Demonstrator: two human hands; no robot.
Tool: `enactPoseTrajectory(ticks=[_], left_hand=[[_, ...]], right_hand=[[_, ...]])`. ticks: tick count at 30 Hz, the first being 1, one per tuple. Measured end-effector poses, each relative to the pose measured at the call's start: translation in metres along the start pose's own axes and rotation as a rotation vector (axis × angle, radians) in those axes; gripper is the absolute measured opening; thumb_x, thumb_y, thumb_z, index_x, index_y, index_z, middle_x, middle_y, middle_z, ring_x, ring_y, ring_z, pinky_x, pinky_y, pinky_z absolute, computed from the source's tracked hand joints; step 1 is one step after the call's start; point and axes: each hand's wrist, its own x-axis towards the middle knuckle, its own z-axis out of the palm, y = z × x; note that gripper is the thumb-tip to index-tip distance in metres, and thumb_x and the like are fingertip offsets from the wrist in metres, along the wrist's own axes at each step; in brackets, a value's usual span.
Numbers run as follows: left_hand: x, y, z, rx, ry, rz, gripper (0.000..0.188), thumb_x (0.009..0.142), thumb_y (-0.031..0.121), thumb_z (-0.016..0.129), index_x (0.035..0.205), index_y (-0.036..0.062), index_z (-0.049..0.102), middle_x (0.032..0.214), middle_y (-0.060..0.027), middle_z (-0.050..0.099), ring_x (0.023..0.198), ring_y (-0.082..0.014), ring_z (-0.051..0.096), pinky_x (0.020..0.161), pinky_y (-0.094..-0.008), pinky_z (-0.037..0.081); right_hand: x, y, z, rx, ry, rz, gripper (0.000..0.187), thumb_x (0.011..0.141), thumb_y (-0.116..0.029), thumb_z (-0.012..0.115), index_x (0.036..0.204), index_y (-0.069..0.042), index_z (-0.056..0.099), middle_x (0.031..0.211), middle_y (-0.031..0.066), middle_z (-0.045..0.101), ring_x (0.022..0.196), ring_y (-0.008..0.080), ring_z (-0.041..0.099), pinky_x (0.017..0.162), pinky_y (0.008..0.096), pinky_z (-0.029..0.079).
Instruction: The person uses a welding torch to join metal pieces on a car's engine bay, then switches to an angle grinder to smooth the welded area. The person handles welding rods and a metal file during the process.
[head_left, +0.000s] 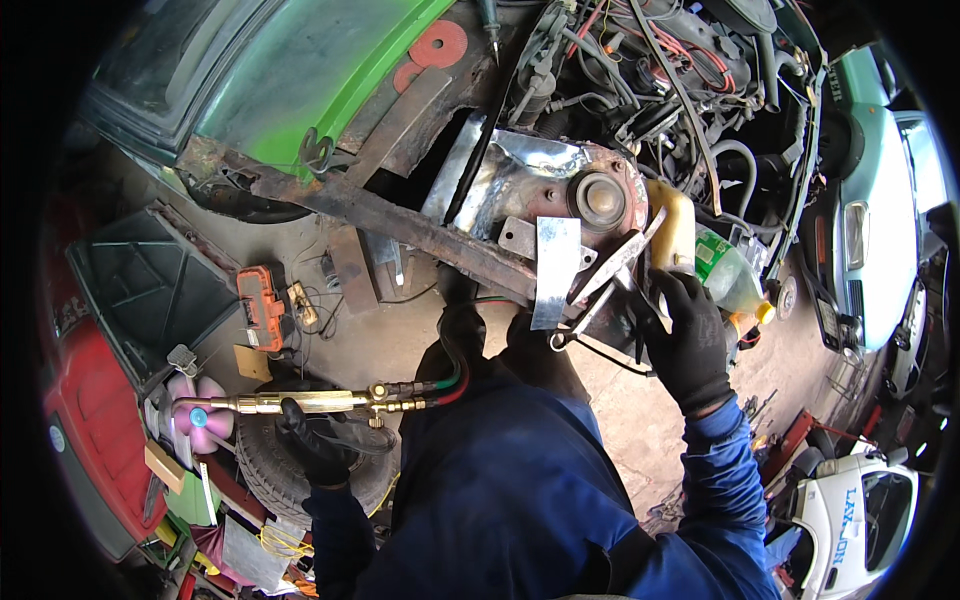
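Observation:
My left hand [316, 445], in a black glove, is closed round a brass gas torch [300, 401] held level. Its tip points left, and red and green hoses [460, 375] run from its valve end towards my legs. My right hand [692, 335], also gloved, has its fingers bent by a silvery pliers-like clamp [612, 272]; its grip is partly hidden. Next to the clamp, a small bright metal plate [556, 272] stands over the rusty car frame rail [420, 235]. Behind it is a shiny sheet-metal patch [520, 160] beside a round mount [598, 200].
An open engine bay [660, 90] with wires and hoses lies ahead right. A plastic bottle [735, 275] is by my right hand. A tyre [290, 470], a pink-bladed fan [200, 415] and an orange tool case [262, 308] are at left. Grinding discs [438, 45] rest on the green panel.

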Motion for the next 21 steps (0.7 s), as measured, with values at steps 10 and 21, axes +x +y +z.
enactPoseTrajectory(ticks=[10, 21], left_hand=[[0.019, -0.031, 0.018, 0.272, 0.261, -0.003, 0.06, 0.116, 0.052, 0.043, 0.09, 0.003, 0.065, 0.067, -0.0041, 0.061, 0.057, -0.0152, 0.057, 0.055, -0.0335, 0.042], [0.021, -0.036, 0.036, 0.284, 0.209, -0.036, 0.049, 0.116, 0.05, 0.046, 0.094, 0.0087, 0.061, 0.068, 0.0024, 0.053, 0.056, -0.0082, 0.046, 0.055, -0.0271, 0.036]], right_hand=[[0.001, 0.011, 0.018, 0.027, -0.052, -0.035, 0.048, 0.093, -0.031, 0.082, 0.133, -0.01, 0.066, 0.102, 0.0142, 0.071, 0.092, 0.0385, 0.071, 0.08, 0.0503, 0.054], [0.014, 0.0, -0.014, 0.857, 0.098, 0.254, 0.028, 0.1, 0.004, 0.073, 0.126, 0.002, 0.063, 0.115, 0.0085, 0.071, 0.107, 0.0127, 0.07, 0.094, 0.0299, 0.057]])
